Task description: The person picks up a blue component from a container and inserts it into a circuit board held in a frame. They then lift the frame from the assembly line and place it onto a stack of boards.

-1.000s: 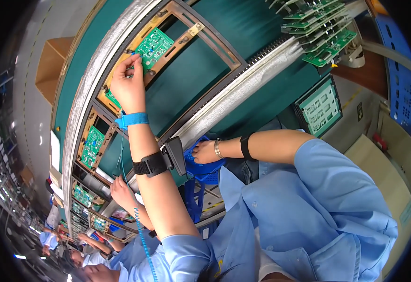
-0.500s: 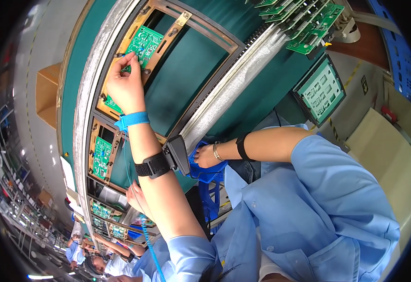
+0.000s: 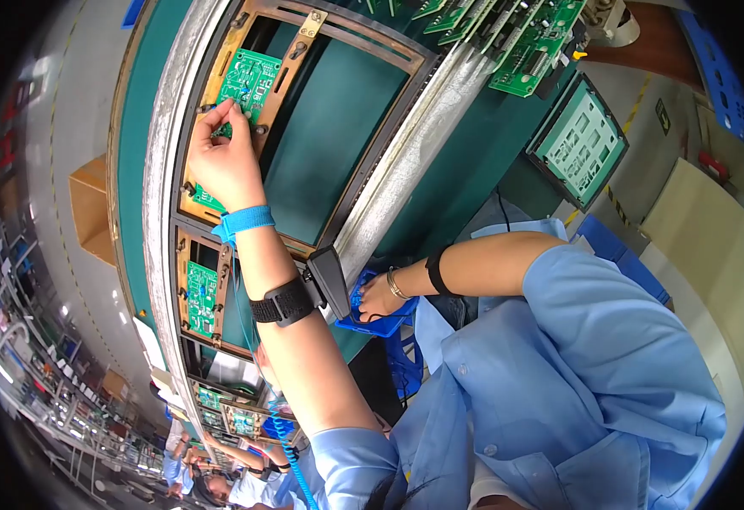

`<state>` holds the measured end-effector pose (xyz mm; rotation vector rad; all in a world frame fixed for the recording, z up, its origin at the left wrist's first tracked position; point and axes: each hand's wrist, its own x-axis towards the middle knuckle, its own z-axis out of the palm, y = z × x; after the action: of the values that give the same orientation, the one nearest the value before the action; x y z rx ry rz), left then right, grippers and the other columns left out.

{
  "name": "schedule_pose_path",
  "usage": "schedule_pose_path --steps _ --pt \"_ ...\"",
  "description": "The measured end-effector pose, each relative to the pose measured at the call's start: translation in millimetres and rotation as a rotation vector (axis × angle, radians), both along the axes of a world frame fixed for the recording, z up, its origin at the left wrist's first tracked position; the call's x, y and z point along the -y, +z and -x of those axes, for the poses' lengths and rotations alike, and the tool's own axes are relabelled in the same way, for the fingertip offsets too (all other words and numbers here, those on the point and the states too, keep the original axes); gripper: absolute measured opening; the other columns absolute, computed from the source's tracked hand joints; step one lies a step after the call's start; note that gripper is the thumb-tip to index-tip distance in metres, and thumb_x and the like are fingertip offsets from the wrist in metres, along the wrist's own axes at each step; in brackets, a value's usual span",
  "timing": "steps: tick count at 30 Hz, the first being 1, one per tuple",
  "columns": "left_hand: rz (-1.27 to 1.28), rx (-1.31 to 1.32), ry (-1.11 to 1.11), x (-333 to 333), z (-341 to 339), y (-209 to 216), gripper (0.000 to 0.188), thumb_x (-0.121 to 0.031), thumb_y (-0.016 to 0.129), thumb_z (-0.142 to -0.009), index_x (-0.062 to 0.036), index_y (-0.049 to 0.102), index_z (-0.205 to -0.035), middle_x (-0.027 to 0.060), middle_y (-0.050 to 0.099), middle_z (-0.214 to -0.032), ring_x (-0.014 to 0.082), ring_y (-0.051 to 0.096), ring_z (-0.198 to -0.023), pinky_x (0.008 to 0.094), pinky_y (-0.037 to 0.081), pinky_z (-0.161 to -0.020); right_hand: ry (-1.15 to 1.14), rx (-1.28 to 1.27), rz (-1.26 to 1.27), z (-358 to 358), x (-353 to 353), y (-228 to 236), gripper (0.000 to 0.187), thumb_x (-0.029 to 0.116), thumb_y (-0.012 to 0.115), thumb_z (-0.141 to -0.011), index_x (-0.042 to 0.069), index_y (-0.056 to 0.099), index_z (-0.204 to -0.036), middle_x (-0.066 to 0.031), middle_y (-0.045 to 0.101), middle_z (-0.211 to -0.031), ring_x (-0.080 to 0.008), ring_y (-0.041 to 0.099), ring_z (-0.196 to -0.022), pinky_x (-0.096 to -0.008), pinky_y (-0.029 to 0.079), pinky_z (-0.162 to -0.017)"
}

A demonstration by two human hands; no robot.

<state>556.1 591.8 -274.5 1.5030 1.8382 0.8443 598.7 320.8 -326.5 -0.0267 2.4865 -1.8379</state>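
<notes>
My left hand point(image 3: 229, 166), with a blue wrist strap point(image 3: 246, 219), is over a green circuit board point(image 3: 257, 75) in a brown frame-like carrier point(image 3: 291, 72). Thumb and forefinger are pinched together close to the board's surface; whatever is between them is too small to make out. Low on the right, my right hand point(image 3: 379, 297) reaches into a blue bin point(image 3: 382, 326), its fingers bent down among small blue parts. Its fingertips are partly hidden, and what they grip cannot be made out.
Another carrier with a green board point(image 3: 203, 297) follows on the line. Upright boards point(image 3: 529, 51) stand in a rack at the top. A framed panel point(image 3: 583, 144) is at the right. A metal rail point(image 3: 414, 140) edges the line. A coiled blue cord point(image 3: 285, 442) hangs by my left arm.
The view has shifted slightly, so the rack and carriers sit differently in it. My left hand stays pinched at the same board, and my right hand stays in the blue bin.
</notes>
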Motion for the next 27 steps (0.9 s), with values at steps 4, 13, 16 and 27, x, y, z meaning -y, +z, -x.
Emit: schedule_pose_path --steps 4,13,16,27 --pt "0.11 0.143 0.096 -5.9 -17.6 6.3 0.014 -0.009 0.062 -0.076 -0.001 0.063 -0.087 -0.0018 0.058 -0.067 0.0013 0.041 -0.048 0.017 0.039 -0.04 0.019 -0.004 -0.001 0.1 3.0 0.0 0.013 0.017 0.038 -0.084 0.008 0.046 -0.088 -0.0104 0.054 -0.087 -0.0274 0.054 -0.088 -0.039 0.04 -0.082" --pt "0.171 0.192 0.046 -10.1 -14.3 9.1 0.012 -0.007 0.06 -0.078 -0.0018 0.06 -0.089 -0.0007 0.055 -0.062 0.0016 0.044 -0.045 0.0175 0.04 -0.039 0.076 -0.044 -0.089 4.9 5.4 -2.6 0.017 0.02 0.036 -0.086 0.011 0.049 -0.091 -0.0102 0.053 -0.098 -0.027 0.053 -0.094 -0.0398 0.039 -0.086" --pt "0.18 0.25 0.049 -8.3 -13.3 11.2 0.012 -0.007 0.06 -0.078 -0.0022 0.06 -0.089 -0.0003 0.054 -0.059 0.0021 0.045 -0.044 0.0176 0.04 -0.038 0.061 -0.013 -0.069 4.8 6.9 -1.2 0.017 0.019 0.037 -0.085 0.012 0.05 -0.093 -0.0094 0.054 -0.096 -0.027 0.053 -0.094 -0.0395 0.039 -0.086" --pt "-0.005 0.09 -0.028 -8.2 -6.9 8.6 0.011 -0.008 0.06 -0.079 -0.0043 0.06 -0.089 -0.002 0.052 -0.053 0.0015 0.045 -0.042 0.016 0.036 -0.038 0.003 -0.02 -0.099 4.6 8.0 0.1 0.025 0.022 0.038 -0.087 0.004 0.055 -0.084 -0.0143 0.057 -0.089 -0.028 0.055 -0.089 -0.0387 0.04 -0.084"
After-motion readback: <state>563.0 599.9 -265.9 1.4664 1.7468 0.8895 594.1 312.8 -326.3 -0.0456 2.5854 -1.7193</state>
